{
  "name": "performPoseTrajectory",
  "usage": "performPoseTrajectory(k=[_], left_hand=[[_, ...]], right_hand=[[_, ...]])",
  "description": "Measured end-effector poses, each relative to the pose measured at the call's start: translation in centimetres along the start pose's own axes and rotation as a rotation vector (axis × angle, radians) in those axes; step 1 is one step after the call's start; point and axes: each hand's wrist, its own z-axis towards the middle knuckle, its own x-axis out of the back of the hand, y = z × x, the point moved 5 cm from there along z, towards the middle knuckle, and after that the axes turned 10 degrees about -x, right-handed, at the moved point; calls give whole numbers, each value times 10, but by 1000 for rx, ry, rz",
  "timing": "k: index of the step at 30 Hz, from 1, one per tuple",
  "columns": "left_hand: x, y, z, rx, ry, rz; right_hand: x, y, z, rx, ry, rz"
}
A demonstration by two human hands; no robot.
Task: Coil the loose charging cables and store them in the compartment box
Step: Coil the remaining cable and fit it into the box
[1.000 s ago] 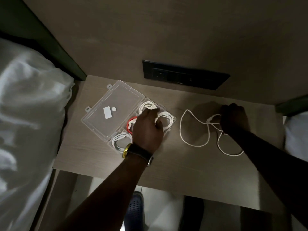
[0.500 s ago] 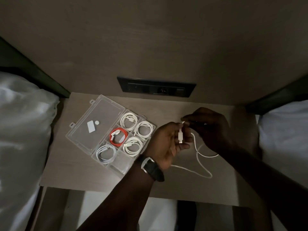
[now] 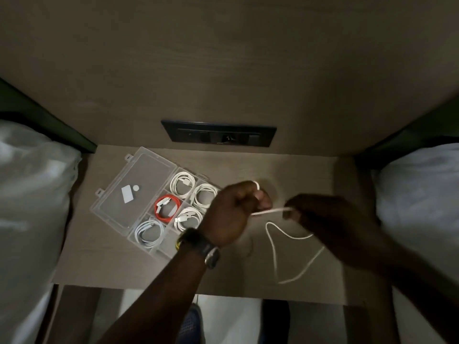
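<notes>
Two hands hold one loose white cable (image 3: 273, 247) above the bedside table (image 3: 293, 175). The left hand (image 3: 231, 214) is curled into a fist around one end, with a turn of the cable showing over its fingers (image 3: 258, 194). The right hand (image 3: 327, 217) pinches the same cable between its fingertips (image 3: 289, 211), just beside the left fist. Between the two grips a short stretch runs taut and nearly level, left to right, tilted slightly up toward the right hand. Below the right hand the slack drops onto the table in a long open loop, its long axis running toward the table's near edge; the far end of the cable is hidden under the right forearm.

A dark watch (image 3: 201, 247) sits on the left wrist. Just left of that wrist lies the clear compartment box (image 3: 159, 252), set diagonally, its lid (image 3: 134, 189) folded open flat toward the far left. Four compartments hold coiled white cables (image 3: 149, 232), one holds a coiled red cable (image 3: 167, 207), and the nearest compartment looks unfilled. A dark socket panel (image 3: 218, 134) sits in the wall behind, and white bedding (image 3: 32, 194) flanks the table.
</notes>
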Motion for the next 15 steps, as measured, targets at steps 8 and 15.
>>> performPoseTrajectory(k=[8,15], left_hand=[[-22,20,-14,255,-19,-1050],[59,27,-1,-60,386,-497]], right_hand=[[7,14,51,-130,298,3],[-65,-26,-23,76,-210,-110]])
